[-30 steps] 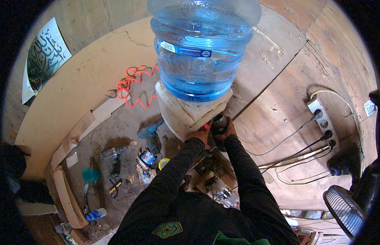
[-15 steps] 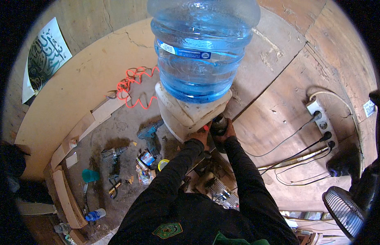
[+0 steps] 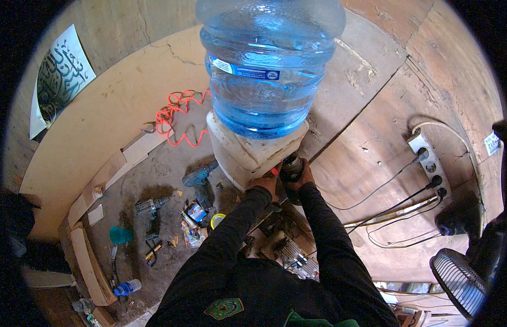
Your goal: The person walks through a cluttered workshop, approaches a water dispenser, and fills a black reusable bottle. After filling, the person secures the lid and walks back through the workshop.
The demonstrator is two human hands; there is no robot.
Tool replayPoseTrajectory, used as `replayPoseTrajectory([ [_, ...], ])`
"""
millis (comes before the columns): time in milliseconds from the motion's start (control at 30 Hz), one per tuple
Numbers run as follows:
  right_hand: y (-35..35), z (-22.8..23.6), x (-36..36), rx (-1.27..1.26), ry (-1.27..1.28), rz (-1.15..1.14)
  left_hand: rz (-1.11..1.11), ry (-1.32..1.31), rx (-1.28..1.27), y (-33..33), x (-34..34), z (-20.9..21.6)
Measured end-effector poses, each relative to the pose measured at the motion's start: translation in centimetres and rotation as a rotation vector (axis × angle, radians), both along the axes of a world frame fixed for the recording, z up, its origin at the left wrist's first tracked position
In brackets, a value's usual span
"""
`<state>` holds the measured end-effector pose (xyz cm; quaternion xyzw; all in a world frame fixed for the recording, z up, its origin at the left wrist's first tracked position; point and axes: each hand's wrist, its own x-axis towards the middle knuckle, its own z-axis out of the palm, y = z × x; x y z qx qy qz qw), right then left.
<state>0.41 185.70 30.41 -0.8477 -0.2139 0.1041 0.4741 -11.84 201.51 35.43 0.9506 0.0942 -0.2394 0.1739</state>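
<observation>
A big clear-blue water jug (image 3: pixel 264 101) sits upside down on a stained white water dispenser (image 3: pixel 234 150). My left hand (image 3: pixel 264 184) is at the dispenser's front, closed at its small red tap (image 3: pixel 275 171); the fingertips are partly hidden. Just right of it, my right hand (image 3: pixel 306 174) wraps around a dark cup-like container (image 3: pixel 291 168) held close under the dispenser's right corner. Its contents cannot be made out.
Two cordless drills (image 3: pixel 196 177) (image 3: pixel 151 206), a green cup (image 3: pixel 120 235) and a coiled orange hose (image 3: pixel 174 115) lie left. At right are a power strip (image 3: pixel 429 163) with plugged cords and a fan (image 3: pixel 458 278). Metal machinery (image 3: pixel 297 259) sits below my arms.
The view has shifted very slightly. Both hands stay in the same place at the tap and the container.
</observation>
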Motion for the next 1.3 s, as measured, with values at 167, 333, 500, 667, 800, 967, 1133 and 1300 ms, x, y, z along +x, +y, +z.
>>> replayPoseTrajectory([
  [167,-0.2,-1.4,0.7,-0.075,-0.085,0.014,-0.001,-0.026,0.061,-0.2,0.0,-0.7],
  [333,-0.6,-1.6,0.8,-0.050,-0.157,0.072,-0.007,-0.123,0.088,-0.2,-0.4,-1.6],
  [500,-0.3,0.9,-0.5,-0.057,-0.033,0.021,0.004,-0.155,0.034,0.2,0.2,-3.3],
  [667,0.2,1.3,-0.4,0.315,0.359,-0.100,0.021,-0.166,0.070,-0.5,0.7,-4.8],
  [800,-0.6,-0.6,0.5,-0.125,-0.118,0.038,0.004,-0.150,0.059,-0.1,0.7,-4.9],
  [967,-0.7,-1.2,0.5,-0.083,-0.131,0.032,0.005,-0.176,0.052,0.1,0.4,-5.1],
  [1133,-0.4,0.5,-0.3,0.133,0.074,0.062,0.012,-0.049,0.116,-0.3,0.6,-4.6],
  [1300,-0.2,0.8,-0.6,-0.140,-0.094,0.014,-0.033,-0.083,0.055,0.0,0.6,-2.9],
])
